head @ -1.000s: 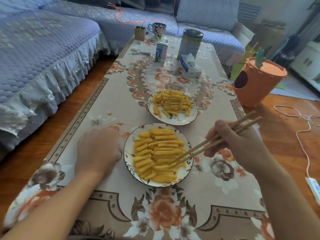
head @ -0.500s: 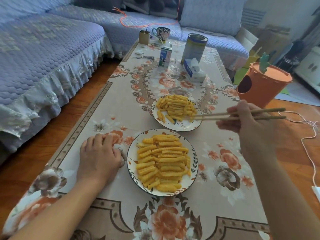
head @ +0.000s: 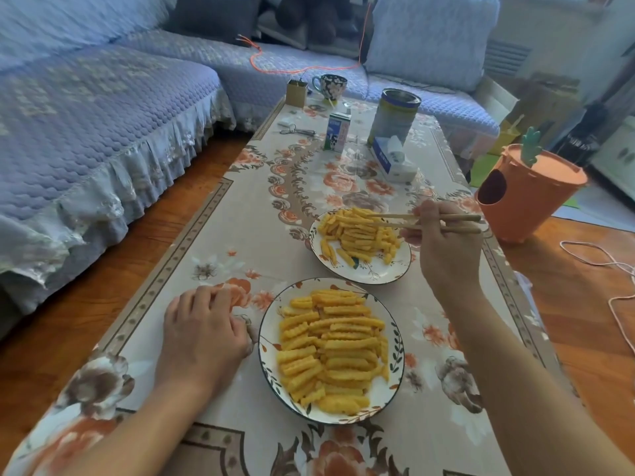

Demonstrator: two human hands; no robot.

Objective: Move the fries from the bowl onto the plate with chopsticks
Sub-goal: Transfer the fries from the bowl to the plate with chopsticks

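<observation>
Chopsticks [head: 426, 223] are gripped in the curled fingers of the right hand [head: 443, 249], tips reaching level into the fries [head: 357, 231] heaped in the far dish [head: 364, 276]; whether a fry is pinched cannot be told. Near dish [head: 393, 372] is steadied, judging by position, by the left hand [head: 202, 334] resting loosely curled just beside it, holding nothing.

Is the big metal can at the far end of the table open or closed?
Open. The metal can stands upright with no lid on it, and its dark inside shows below the rim.
</observation>
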